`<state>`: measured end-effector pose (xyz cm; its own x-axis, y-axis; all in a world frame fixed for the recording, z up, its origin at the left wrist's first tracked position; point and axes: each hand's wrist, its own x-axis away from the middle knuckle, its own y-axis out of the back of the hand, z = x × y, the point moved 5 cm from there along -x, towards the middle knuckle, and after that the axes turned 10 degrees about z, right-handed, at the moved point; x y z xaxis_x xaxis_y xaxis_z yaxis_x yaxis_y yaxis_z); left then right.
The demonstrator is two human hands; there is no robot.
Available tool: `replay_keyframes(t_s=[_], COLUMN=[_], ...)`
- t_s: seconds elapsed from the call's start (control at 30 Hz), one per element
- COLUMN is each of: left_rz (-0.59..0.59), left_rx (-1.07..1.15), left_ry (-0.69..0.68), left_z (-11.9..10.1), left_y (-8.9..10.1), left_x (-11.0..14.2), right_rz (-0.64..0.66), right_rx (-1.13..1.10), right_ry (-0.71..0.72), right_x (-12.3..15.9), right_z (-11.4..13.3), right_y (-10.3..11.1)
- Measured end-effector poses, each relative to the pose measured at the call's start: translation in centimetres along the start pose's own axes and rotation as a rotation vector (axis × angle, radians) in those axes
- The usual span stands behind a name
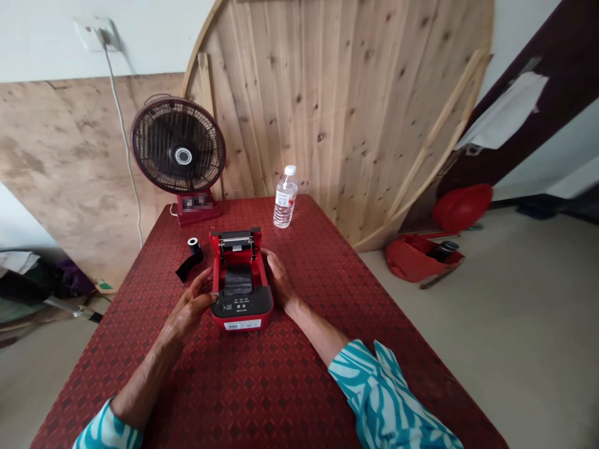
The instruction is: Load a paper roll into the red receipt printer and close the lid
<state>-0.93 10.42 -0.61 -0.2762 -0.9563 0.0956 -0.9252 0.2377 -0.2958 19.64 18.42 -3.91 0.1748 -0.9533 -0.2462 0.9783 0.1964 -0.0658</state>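
Observation:
A small red and black label printer [242, 305] sits on the table with its lid [235, 242] raised. Dark film or paper [238, 279] lies in its bay, and a white sticker is on its front. My left hand [189, 308] rests against the printer's left side, thumb at the edge of the black panel and fingers stretched forward. Around the right side curves my right hand [279, 277], its fingertips partly hidden behind the printer. Just beyond my left hand stands a small roll [193, 244] with a white core, and a black strip [189, 266] lies beside it.
The table [299, 386] has a red patterned cover. At its back are a fan [180, 149], plugged in by a white cord [122, 125], and a water bottle [285, 198]. A large round wooden board [337, 93] leans on the wall. A red container [412, 259] is on the floor at right.

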Motion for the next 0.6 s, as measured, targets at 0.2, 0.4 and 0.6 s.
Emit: replay_keyframes(t_s=[0.2, 0.4, 0.6], left_rz=[-0.121, 0.190, 0.232], left_rx=[-0.516, -1.126, -1.373], left_ry=[-0.177, -0.200, -0.110], left_z=[-4.7, -6.7, -5.9], left_y=[-0.4, -3.4, -4.1], left_x=[-0.3, -5.4, -8.6], right_rz=[-0.006, -0.027, -0.022], right_rx=[-0.140, -0.192, -0.211], right_ry=[0.020, 0.041, 0.056], right_x=[-0.4, -0.9, -1.1], right_z=[-0.5, -0.4, -0.4], right_y=[-0.3, -0.4, -0.2])
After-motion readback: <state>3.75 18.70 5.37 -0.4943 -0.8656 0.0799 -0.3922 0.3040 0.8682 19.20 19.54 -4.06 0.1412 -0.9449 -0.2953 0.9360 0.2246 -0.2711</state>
